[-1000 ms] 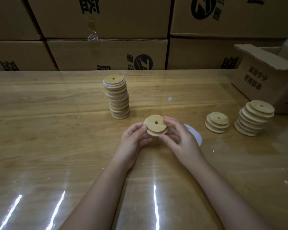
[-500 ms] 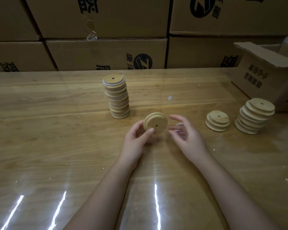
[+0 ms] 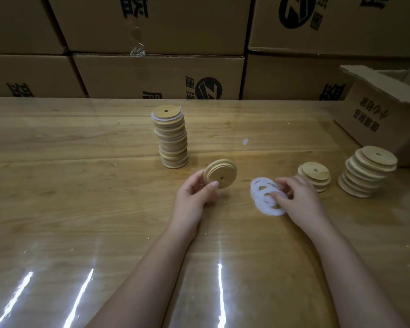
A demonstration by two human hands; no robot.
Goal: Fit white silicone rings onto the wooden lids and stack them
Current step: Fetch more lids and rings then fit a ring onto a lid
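Note:
My left hand holds a round wooden lid tilted on edge above the table, thumb near its centre hole. To the right, my right hand rests its fingertips on a small pile of white silicone rings lying on the table. A tall stack of lids fitted with white rings stands behind the held lid. Right of my right hand sit a short stack of bare lids and a taller leaning stack of bare lids.
The wooden table has a glossy clear cover with glare streaks near me. An open cardboard box stands at the far right. A wall of cardboard cartons runs along the back edge. A small white scrap lies mid-table.
My right hand let go of the lid and moved right onto the pile of white rings. My left hand tipped the lid up on edge and kept it.

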